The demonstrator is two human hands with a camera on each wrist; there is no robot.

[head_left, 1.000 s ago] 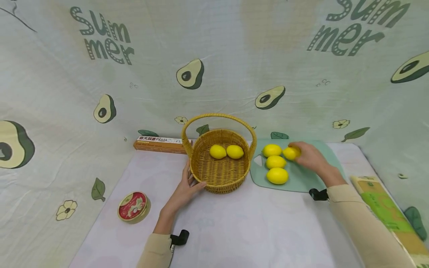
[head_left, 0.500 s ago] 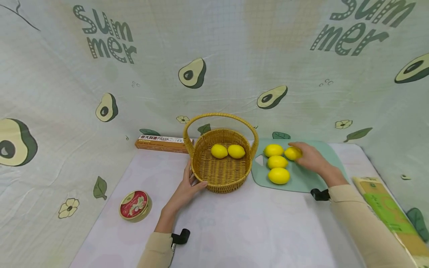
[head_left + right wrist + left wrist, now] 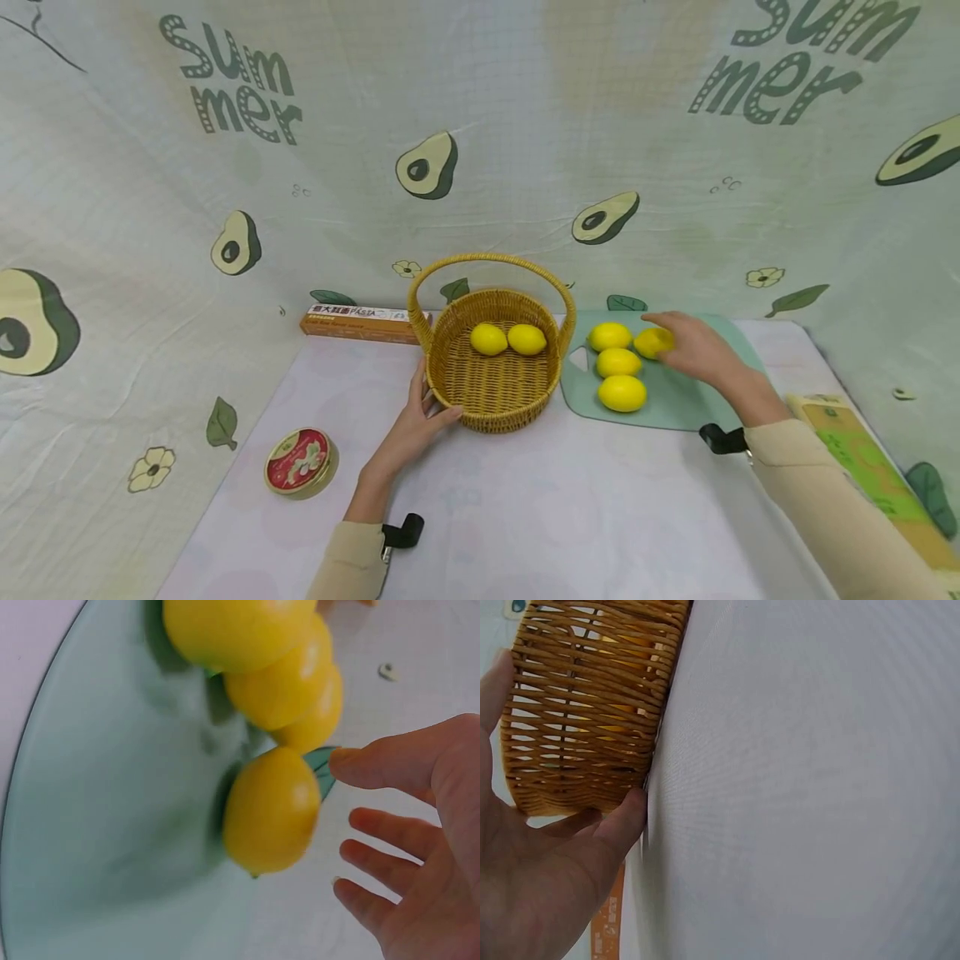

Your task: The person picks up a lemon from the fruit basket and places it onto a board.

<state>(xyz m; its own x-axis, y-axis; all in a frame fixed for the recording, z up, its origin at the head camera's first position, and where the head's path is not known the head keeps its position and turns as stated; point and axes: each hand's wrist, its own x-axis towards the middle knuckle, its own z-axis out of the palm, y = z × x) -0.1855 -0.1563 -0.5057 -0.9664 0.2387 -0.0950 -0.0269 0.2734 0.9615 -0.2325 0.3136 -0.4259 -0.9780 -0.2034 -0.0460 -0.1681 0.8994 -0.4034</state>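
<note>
My left hand (image 3: 411,427) holds the left front side of the round wicker basket (image 3: 487,408), its thumb by the front rim. In the left wrist view, fingers of the left hand (image 3: 555,877) bend around the woven wall (image 3: 577,727). Two lemons, a left one (image 3: 489,339) and a right one (image 3: 527,339), lie inside. My right hand (image 3: 701,350) hovers over the green cutting board (image 3: 690,400). The right wrist view shows its fingers spread, apart from the nearest lemon (image 3: 274,814). A column of three lemons (image 3: 621,393) lies to that lemon's left on the board.
A pasta box (image 3: 360,323) lies behind and left of the basket. A round red-topped tin (image 3: 300,462) sits at the table's left. Along the right edge lies a long green and tan package (image 3: 862,467). Printed cloth (image 3: 510,208) hangs behind the table.
My right hand has let go of the lemon on the board and lifted slightly away to the right. The left hand and basket have stayed in place.
</note>
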